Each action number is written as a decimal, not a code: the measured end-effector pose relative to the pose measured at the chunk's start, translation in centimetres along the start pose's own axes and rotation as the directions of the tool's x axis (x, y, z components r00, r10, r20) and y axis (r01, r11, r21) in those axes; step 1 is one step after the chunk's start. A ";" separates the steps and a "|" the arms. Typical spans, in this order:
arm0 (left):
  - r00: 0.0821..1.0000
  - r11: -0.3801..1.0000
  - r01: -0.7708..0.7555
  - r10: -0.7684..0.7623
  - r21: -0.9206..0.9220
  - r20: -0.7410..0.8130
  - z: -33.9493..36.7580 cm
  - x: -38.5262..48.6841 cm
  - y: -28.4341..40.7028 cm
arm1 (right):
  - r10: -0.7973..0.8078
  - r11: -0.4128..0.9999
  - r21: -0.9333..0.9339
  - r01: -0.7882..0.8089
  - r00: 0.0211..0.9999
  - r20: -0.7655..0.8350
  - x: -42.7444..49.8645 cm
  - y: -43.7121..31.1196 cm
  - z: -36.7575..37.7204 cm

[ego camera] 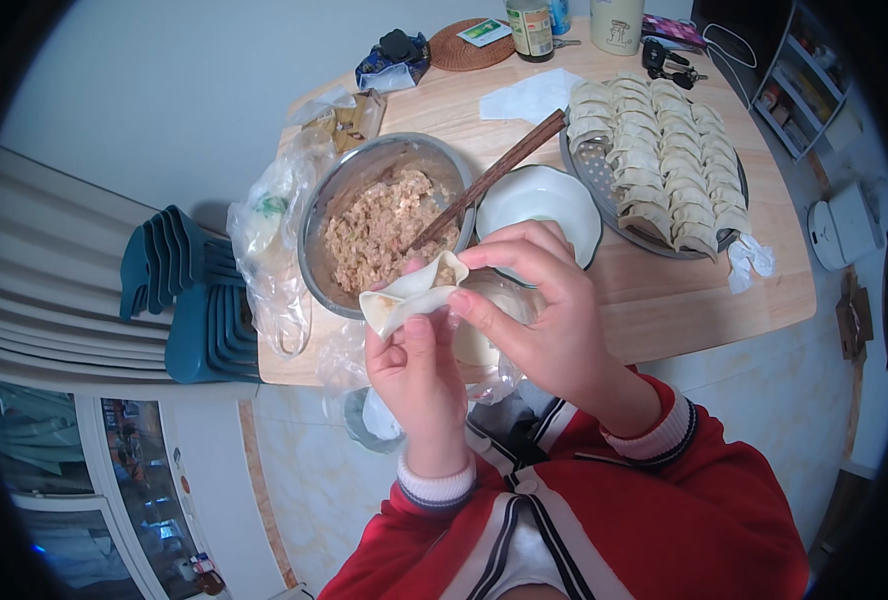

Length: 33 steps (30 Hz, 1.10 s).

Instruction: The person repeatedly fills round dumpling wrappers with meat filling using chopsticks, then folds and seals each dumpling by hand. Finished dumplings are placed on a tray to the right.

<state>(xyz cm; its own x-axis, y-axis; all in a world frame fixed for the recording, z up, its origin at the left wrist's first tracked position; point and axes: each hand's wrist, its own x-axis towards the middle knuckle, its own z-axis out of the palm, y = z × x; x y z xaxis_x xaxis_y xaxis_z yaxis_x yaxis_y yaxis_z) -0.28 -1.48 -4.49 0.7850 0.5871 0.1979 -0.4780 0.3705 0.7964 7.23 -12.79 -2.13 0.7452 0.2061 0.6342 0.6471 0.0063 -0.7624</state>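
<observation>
A partly folded dumpling (415, 294) with filling inside is held between both hands, its middle pressed together and its ends gaping. My left hand (420, 367) supports it from below, thumb on the near side. The thumb and index finger of my right hand (538, 307) pinch its right end. Behind the dumpling is a metal bowl (315, 225) of minced filling (388, 225), with brown chopsticks (500, 169) leaning in it. A white dish (538, 195) stands right of the bowl, partly behind my right hand. Round dumpling wrappers (478, 341) lie in plastic under my hands, partly hidden.
A round metal tray (601, 169) carries rows of folded dumplings (665, 161) at the right. Plastic bags (271, 225) lie left of the bowl. A glass jar (530, 30), a woven mat (451, 49), keys (669, 64) and a crumpled tissue (750, 261) are also on the wooden table (714, 300).
</observation>
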 end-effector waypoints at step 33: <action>0.997 0.997 -0.068 0.069 0.023 -0.018 0.4 -0.7 -0.6 | -0.082 0.992 -0.108 0.071 0.992 -0.097 -0.3 0.3 0.8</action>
<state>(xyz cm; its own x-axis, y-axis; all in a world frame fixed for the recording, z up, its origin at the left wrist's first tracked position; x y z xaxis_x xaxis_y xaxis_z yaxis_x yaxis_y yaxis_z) -0.40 -2.42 -4.94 0.7430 0.6242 0.2416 -0.5213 0.3132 0.7938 7.06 -12.12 -2.63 0.7017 0.1085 0.7041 0.7123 -0.0849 -0.6968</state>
